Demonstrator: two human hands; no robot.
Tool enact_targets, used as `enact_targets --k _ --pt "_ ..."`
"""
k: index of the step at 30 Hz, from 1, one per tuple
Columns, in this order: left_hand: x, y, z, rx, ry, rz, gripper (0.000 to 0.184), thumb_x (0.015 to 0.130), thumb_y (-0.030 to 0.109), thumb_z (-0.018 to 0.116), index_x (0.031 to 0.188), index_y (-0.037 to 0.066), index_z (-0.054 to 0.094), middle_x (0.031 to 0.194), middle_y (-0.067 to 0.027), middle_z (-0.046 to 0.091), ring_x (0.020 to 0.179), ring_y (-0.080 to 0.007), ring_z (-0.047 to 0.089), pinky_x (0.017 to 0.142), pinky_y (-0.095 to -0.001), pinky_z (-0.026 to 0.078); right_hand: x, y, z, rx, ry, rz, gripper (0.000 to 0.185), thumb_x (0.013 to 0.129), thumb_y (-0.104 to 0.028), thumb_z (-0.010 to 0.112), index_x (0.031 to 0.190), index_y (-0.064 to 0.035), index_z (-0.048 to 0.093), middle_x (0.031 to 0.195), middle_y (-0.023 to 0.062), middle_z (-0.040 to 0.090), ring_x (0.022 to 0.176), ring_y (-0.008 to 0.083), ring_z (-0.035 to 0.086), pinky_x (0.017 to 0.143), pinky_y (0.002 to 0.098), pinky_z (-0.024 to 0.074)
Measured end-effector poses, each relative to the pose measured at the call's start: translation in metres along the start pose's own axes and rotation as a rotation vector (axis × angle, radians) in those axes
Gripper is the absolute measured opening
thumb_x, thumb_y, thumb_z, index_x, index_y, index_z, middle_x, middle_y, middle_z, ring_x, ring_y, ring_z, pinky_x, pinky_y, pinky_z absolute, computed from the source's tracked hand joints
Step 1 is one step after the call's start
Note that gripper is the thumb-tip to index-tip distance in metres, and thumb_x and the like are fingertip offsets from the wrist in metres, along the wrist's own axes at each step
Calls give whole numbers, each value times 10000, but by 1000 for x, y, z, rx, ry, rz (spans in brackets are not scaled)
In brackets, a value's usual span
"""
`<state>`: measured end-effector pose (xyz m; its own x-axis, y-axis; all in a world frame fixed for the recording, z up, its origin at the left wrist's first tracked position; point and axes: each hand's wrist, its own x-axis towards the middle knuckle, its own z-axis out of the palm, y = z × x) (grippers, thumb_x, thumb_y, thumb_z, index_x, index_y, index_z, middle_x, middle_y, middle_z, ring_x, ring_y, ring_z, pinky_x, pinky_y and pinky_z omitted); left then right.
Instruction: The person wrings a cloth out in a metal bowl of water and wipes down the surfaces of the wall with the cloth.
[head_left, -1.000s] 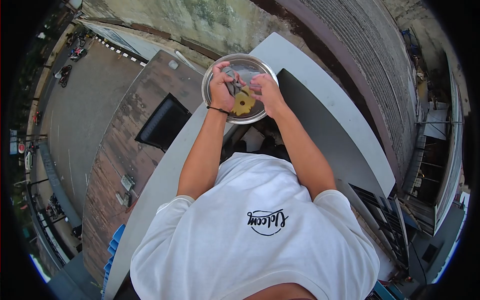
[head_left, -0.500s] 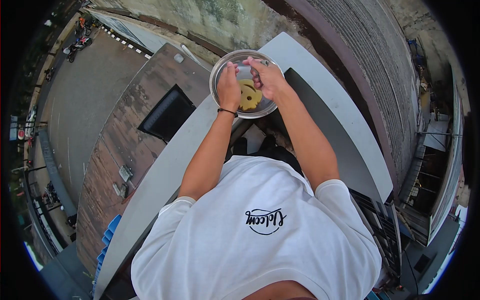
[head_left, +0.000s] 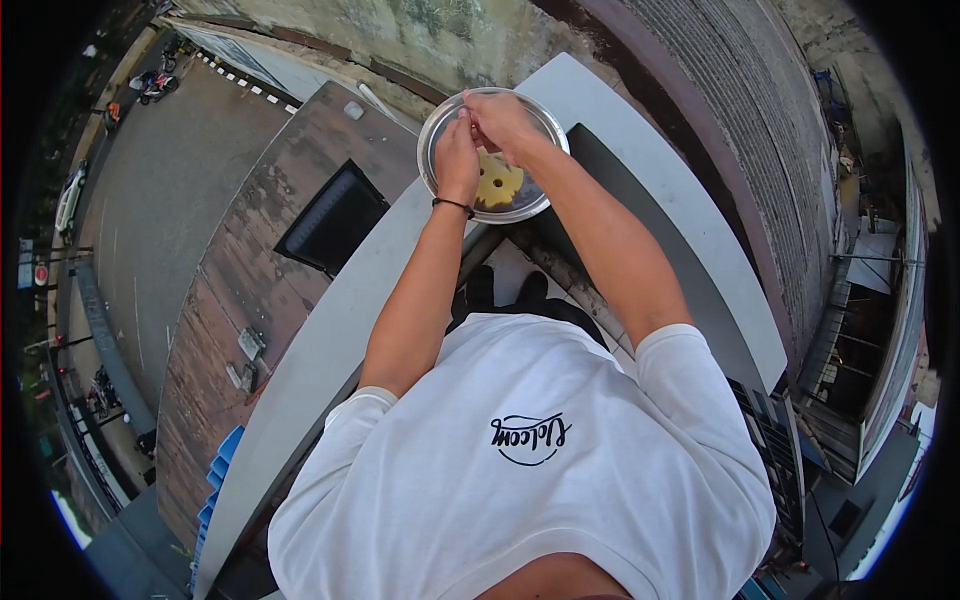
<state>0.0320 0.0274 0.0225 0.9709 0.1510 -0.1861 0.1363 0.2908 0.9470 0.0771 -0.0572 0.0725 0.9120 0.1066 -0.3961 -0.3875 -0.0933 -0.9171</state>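
A round metal basin (head_left: 432, 180) rests at the inner edge of the grey tabletop, with a yellow piece (head_left: 497, 184) with holes lying in it. My left hand (head_left: 458, 160), with a dark band at its wrist, is over the basin's left side, fingers closed. From the right my right hand (head_left: 497, 122) reaches over the basin's far part, its fingers closed against my left fingertips. Whatever is between the two hands is hidden by the fingers.
A pale grey curved ledge (head_left: 640, 125) runs round both sides of me. Left of it a black chair back (head_left: 332, 220) stands over a worn brown surface (head_left: 230, 260). Blue stacked items (head_left: 218, 465) are at the lower left. A stained wall lies beyond the basin.
A grey cloth seen earlier in my left hand, and later a bit of grey at my right hand, is out of sight. My right hand has moved left, and the hands now meet.
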Motion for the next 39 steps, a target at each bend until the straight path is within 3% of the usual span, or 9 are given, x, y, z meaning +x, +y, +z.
enact_targets --k 3,5,8,18,21,24,29,32,39 --pt "-9 0 1 80 132 94 367 1010 330 451 1083 26 643 969 -59 683 916 -155 628 789 -283 422 1 6 -2 -216 34 -119 359 937 -351 559 763 -43 623 743 46 626 621 161 608 598 350 492" --pt "-14 -7 7 178 322 252 261 960 230 533 1012 -2 641 978 -61 667 941 -162 603 809 -298 430 -7 3 -8 70 -52 53 277 901 -292 589 829 -27 627 771 55 620 656 166 598 612 347 492" --pt "-23 -15 5 672 611 621 201 905 201 607 908 5 652 845 -99 651 738 -240 589 733 -358 457 -17 0 -8 157 -85 54 197 831 -195 640 921 -21 626 798 67 609 719 165 584 647 334 483" --pt "-73 27 64 -150 -128 366 66 863 21 536 853 79 506 733 14 481 656 -79 453 627 -228 394 -131 25 -131 -24 220 -361 203 765 -91 705 937 -10 633 832 67 627 763 139 578 649 287 447" --pt "-142 24 134 106 -494 8 218 923 119 499 1128 46 493 784 -7 489 595 -86 427 517 -226 363 -212 57 -199 -251 399 -364 187 778 -126 683 912 -1 650 793 75 633 729 153 588 620 306 444" --pt "-170 -21 174 297 -908 56 283 932 208 615 1148 25 618 1031 -32 626 987 -69 528 889 -230 411 -254 88 -247 -178 311 -249 186 790 -145 682 911 -5 676 775 73 633 725 162 591 643 309 452" --pt "-184 -57 206 428 -1133 -311 388 936 147 610 1315 65 597 985 -6 598 918 -79 502 832 -245 412 -311 118 -313 -237 410 -197 153 803 -109 693 908 2 706 747 20 602 703 111 546 624 281 435" --pt "-179 -77 226 656 -1217 -115 379 948 118 594 1322 66 592 1048 -6 594 954 -83 507 877 -245 410 -318 133 -326 -177 401 -77 143 800 -111 694 873 11 713 844 48 628 756 127 572 650 286 448" --pt "-146 -174 228 698 -1267 102 339 957 180 589 1274 65 629 1176 -67 556 988 -126 508 897 -268 412 -273 230 -340 -660 731 -584 73 693 -75 704 752 -38 683 867 56 658 819 263 629 725 341 496"
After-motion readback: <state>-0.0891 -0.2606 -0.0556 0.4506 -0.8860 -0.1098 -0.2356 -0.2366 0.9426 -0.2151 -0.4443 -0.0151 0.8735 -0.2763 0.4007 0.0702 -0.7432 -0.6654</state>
